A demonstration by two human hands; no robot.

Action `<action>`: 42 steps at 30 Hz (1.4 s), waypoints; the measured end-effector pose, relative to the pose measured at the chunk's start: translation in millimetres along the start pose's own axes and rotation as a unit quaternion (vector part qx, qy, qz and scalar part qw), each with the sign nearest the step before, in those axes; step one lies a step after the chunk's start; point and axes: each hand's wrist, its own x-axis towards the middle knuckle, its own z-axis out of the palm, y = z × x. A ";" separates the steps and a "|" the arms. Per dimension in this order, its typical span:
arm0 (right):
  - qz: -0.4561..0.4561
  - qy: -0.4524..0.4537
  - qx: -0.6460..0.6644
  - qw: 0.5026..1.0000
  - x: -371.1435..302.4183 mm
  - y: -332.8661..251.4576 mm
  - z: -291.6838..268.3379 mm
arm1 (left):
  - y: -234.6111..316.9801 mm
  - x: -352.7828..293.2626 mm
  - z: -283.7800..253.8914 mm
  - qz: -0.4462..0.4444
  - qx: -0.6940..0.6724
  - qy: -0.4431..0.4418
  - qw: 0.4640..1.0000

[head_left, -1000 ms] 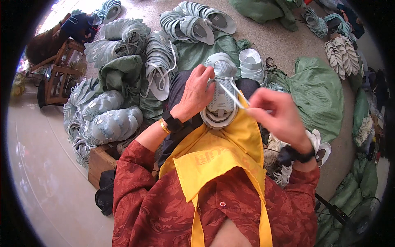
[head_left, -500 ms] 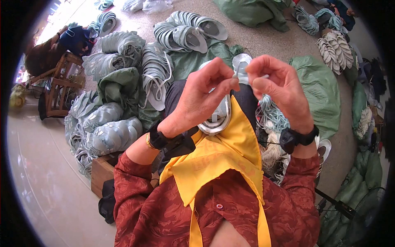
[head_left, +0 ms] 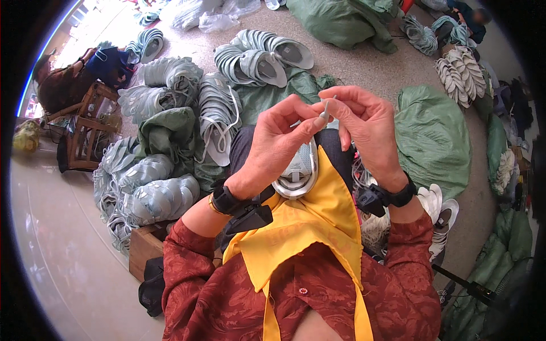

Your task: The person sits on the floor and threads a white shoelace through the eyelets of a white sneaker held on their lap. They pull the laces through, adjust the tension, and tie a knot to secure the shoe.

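Observation:
Over my lap, my left hand [head_left: 278, 142] and my right hand [head_left: 367, 128] meet fingertip to fingertip. Both pinch a thin pale shoelace [head_left: 326, 107], whose short end sticks up between the fingers. Below them a light grey-blue shoe [head_left: 297, 170] rests on my lap against the yellow apron [head_left: 296, 219], its heel toward me. My hands hide the front of the shoe. How the lace runs beyond my fingers is hidden too.
Rows of nested pale shoe uppers [head_left: 156, 199] lie at left beside a wooden box [head_left: 145, 250]. Green sacks [head_left: 432, 139] sit at right, near white shoes [head_left: 446, 216]. A person [head_left: 62, 85] sits far left by a wooden chair [head_left: 91, 128]; another person [head_left: 469, 23] is far right.
My right hand has moved left, and the fingertips of both hands now meet at the lace. The whole view has shifted slightly, so surroundings appear lower.

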 end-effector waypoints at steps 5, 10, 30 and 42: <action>-0.004 -0.002 0.016 1.000 1.4 3.2 3.3 | -2.1 0.9 -2.2 -0.022 -0.046 0.015 0.999; 0.005 0.011 0.034 0.999 -1.1 3.2 6.3 | -5.0 2.9 -3.5 -0.024 -0.059 0.035 0.997; -0.115 -0.125 -0.148 0.974 25.0 -13.5 -6.6 | -76.7 -14.0 -83.1 0.006 0.481 0.063 0.875; -0.277 -0.213 -0.276 0.895 57.1 -107.9 15.5 | -90.4 -25.2 -89.3 0.037 0.523 0.078 0.848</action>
